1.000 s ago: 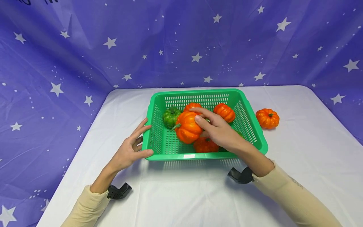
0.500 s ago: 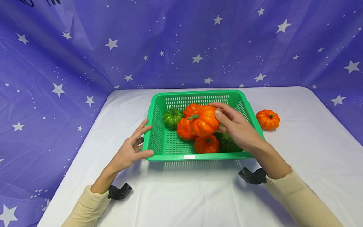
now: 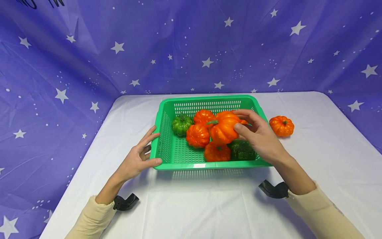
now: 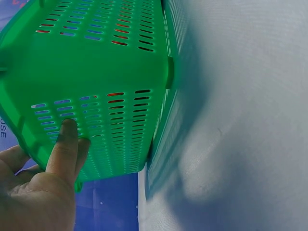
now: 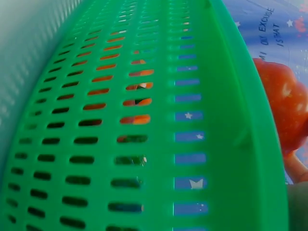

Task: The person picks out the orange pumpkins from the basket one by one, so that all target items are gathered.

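Note:
My right hand [image 3: 261, 137] grips an orange toy pumpkin [image 3: 224, 127] with a green stem, held above the green plastic basket [image 3: 179, 165]. In the right wrist view that pumpkin [image 5: 284, 103] shows past the basket rim. My left hand [image 3: 138, 157] holds the basket at its left end, and in the left wrist view its fingers [image 4: 65, 149] press on the slotted wall. Inside the basket lie a green pumpkin [image 3: 182, 125], an orange one [image 3: 203, 117], a red-orange one [image 3: 198, 136], a darker orange one [image 3: 217, 152] and a dark green one [image 3: 242, 151].
Another orange pumpkin [image 3: 282, 126] sits on the white tablecloth [image 3: 194, 205], right of the basket. A purple star-patterned cloth [image 3: 206, 43] hangs behind the table. Each wrist wears a black camera mount, such as the left one [image 3: 126, 201].
My right hand has moved right with the orange pumpkin, uncovering the red-orange and dark green ones in the basket. My left hand has stayed on the basket's left end.

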A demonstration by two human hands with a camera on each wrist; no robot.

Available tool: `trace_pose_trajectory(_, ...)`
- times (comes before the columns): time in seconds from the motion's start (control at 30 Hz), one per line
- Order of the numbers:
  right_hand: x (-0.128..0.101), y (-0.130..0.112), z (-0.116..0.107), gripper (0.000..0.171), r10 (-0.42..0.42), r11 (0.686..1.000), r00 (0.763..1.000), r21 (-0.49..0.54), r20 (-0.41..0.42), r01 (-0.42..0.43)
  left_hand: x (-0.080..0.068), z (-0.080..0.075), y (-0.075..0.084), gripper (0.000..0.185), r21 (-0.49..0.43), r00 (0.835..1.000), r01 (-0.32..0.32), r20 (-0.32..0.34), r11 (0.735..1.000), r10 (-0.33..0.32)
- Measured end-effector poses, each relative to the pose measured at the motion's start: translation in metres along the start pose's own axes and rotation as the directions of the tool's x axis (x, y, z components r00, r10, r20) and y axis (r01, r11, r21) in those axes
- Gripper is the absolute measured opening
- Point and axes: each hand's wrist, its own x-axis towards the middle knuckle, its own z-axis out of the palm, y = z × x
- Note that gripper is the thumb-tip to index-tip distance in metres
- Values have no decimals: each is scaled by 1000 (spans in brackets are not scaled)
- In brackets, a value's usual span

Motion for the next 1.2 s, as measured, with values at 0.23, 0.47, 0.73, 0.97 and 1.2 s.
trace_pose_trajectory(0.23, -10, 0, -13, 50, -38, 999, 999, -8, -37, 37, -1, 0, -1, 77, -3, 1000, 2, 1, 1000, -2)
trace_pose_trajectory(0.47, -16, 4, -21, 47, -50, 985, 998, 162, -40, 56, -2, -3, 3, 77, 15, 1000, 5, 6, 1000, -5)
trace_pose_trajectory(0.73, -17, 4, -30, 38, -87, 936, 995, 338, -46, 98, -1, -3, 1, 77, -11, 1000, 2, 11, 1000, -2)
trace_pose_trajectory(0.97, -25, 5, -46, 46, -56, 894, 998, 446, 12, 44, -1, -2, 1, 77, 11, 1000, 5, 6, 1000, -6)
trace_pose_trajectory(1.2, -33, 7, -59, 47, -80, 862, 995, 505, 56, 41, 0, -1, 0, 77, -8, 1000, -4, 6, 1000, 4)
